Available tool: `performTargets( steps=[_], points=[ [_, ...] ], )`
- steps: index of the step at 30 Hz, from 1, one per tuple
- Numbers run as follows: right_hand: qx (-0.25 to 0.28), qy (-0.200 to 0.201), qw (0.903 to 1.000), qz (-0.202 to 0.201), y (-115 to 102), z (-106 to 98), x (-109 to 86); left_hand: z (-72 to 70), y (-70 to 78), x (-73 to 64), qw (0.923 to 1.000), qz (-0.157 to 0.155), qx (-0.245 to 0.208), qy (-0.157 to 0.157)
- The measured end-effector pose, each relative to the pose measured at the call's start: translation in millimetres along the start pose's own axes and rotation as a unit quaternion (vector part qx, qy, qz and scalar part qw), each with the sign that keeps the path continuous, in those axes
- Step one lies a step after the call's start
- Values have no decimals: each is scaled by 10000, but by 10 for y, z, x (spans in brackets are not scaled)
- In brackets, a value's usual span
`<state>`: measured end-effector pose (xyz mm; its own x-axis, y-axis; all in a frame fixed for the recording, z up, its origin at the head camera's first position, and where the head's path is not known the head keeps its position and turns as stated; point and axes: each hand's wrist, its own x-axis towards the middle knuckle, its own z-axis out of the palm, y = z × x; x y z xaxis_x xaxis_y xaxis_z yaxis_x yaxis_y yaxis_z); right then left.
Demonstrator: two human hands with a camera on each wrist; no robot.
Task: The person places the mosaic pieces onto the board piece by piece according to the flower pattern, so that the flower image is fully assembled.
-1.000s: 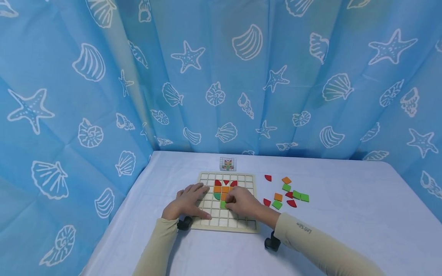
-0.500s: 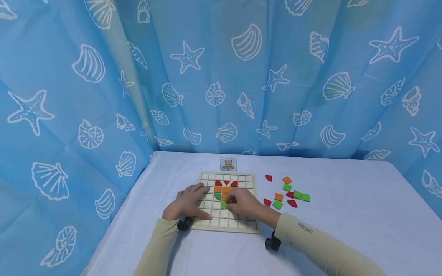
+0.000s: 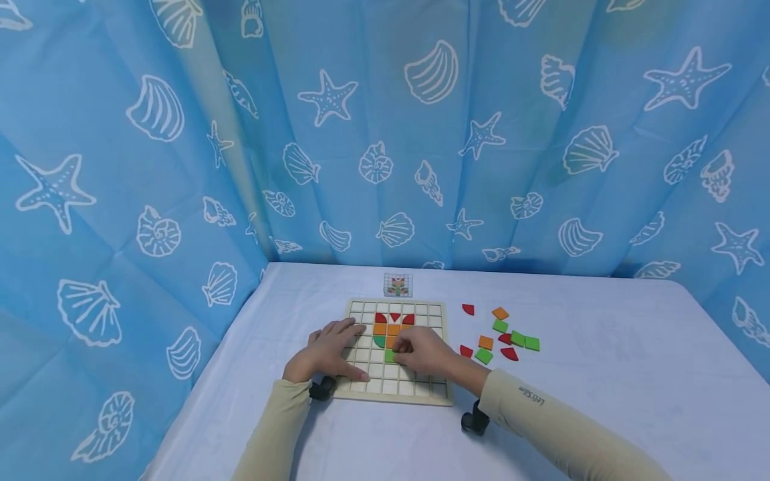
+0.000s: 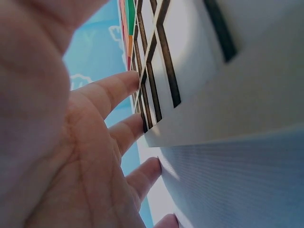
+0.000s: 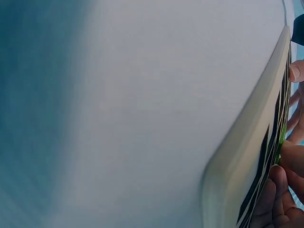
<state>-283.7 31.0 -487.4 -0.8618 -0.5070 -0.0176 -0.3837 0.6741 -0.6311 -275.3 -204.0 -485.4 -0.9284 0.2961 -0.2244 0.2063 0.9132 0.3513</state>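
- Next to nothing moved since the earlier frames: same tiles, same places, only a slight shift of the whole head view; judged from that, a careful hold on one tile, with no visible addition to the pattern.
- At the centre, a light green square tile (image 3: pixel 390 356) on the pale wooden grid board (image 3: pixel 394 399), directly below an orange square tile (image 3: pixel 391 341); partly covered by fingers, so impossible to tell whether fully seated in its cell.
- On that tile, right hand (image 3: pixel 424 352), thumb and curled fingers pinched nearly together.
- Around it on the board: a dark green quarter-circle tile (image 3: pixel 379 341), a row of orange squares (image 3: pixel 380 329), and red quarter-circles (image 3: pixel 381 318) flanking a red triangle tile (image 3: pixel 394 317).
- At the board's left side, left hand (image 3: pixel 325 351), fingers spread, gripping nothing.
- Right of the board, loose red, orange and green tiles (image 3: pixel 517 339) scattered on the white cloth-covered table (image 3: pixel 601 334).
- Beyond the board, a small printed pattern card (image 3: pixel 398 285); behind, a blue curtain (image 3: pixel 385 120) with white shells and starfish.
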Motion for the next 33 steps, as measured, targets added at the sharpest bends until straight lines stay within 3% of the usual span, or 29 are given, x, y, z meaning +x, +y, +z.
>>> performTargets(
  steps=[10,16,33],
  points=[
    [614,-136,9979,-153,106,-84,-19,-20,18,-21,10000,79,2,8],
    [809,114,9963,-260,196,-218,-48,-35,35,-24,9999,52,75,48],
    [299,538,9949,802,696,-650,-107,-14,14,-32,10000,54,-56,17]
  ],
)
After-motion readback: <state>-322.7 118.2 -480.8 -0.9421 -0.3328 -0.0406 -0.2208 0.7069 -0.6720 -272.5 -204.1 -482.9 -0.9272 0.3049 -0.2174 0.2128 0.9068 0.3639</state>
